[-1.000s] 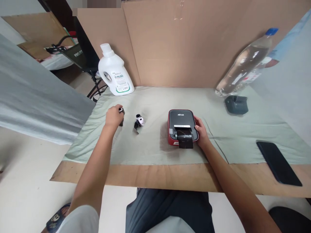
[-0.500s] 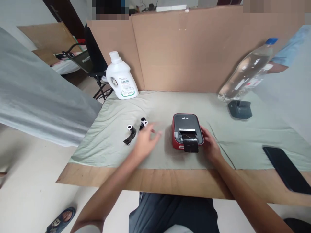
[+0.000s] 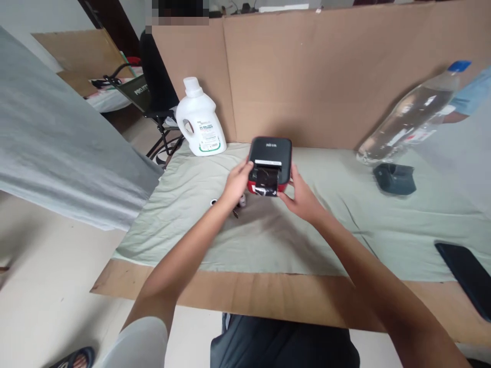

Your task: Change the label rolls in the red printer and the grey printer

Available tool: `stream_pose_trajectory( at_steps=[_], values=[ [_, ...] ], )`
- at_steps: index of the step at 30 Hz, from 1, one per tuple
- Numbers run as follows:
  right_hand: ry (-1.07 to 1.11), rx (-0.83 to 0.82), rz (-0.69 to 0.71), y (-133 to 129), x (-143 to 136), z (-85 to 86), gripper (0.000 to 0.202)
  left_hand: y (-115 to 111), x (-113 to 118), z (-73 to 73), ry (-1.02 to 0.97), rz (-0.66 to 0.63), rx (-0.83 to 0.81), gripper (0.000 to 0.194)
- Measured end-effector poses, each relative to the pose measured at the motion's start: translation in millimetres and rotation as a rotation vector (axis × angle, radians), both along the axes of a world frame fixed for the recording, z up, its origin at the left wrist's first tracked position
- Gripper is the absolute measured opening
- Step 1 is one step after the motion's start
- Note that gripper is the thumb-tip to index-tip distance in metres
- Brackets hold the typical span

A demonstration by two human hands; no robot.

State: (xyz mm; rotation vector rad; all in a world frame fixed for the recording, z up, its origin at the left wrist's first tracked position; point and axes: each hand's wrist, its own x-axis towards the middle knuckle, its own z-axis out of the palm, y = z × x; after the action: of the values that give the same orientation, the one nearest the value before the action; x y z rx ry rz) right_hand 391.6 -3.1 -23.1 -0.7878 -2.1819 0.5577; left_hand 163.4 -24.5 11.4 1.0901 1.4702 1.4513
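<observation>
A small red-and-black printer (image 3: pixel 270 151) is held up above the cloth in both hands, its shadow falling below. From its front slot hangs a glossy black strip (image 3: pixel 267 178). My left hand (image 3: pixel 237 184) grips the printer's left side, thumb near the front corner. On the opposite side, my right hand (image 3: pixel 303 198) is closed on the lower right edge. Beneath, partly covered by my left hand and forearm, lie small rolls of black film with white cores; one roll (image 3: pixel 242 201) shows to the right of the wrist, another (image 3: pixel 214 202) to its left.
A white detergent bottle (image 3: pixel 202 122) stands at the back left against a cardboard panel (image 3: pixel 307 76). At the right are a large clear bottle (image 3: pixel 412 117) leaning over, a dark plastic piece (image 3: pixel 395 179) and a black phone (image 3: pixel 466 276). Green cloth (image 3: pixel 326 245) covers the wooden table.
My left hand has moved from beside the rolls to take hold of the printer. Both hands have lifted it off the cloth and carried it left and away from me.
</observation>
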Motion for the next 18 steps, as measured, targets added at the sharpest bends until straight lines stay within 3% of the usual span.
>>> stream_pose_trajectory(
  at_steps=[2, 4, 9, 13, 18],
  values=[
    [0.041, 0.018, 0.021, 31.9, -47.8, 8.5, 0.103, 21.2, -34.4, 9.6, -0.052, 0.081, 0.038, 0.041],
    [0.057, 0.042, 0.049, 59.5, -95.2, 6.2, 0.106, 38.9, -69.7, 11.9, -0.08, 0.142, 0.037, 0.043],
    [0.001, -0.13, 0.083, 89.5, -184.8, -20.0, 0.103, 59.2, -143.9, -9.1, -0.111, 0.252, -0.016, 0.039],
    [-0.062, -0.233, 0.076, 87.3, -219.6, -24.9, 0.09, 60.8, -177.2, -29.9, -0.115, 0.352, -0.196, 0.019],
    [-0.151, -0.24, 0.064, 89.8, -236.1, -22.1, 0.082, 64.6, -193.4, -42.6, -0.127, 0.399, -0.279, 0.024]
  ],
)
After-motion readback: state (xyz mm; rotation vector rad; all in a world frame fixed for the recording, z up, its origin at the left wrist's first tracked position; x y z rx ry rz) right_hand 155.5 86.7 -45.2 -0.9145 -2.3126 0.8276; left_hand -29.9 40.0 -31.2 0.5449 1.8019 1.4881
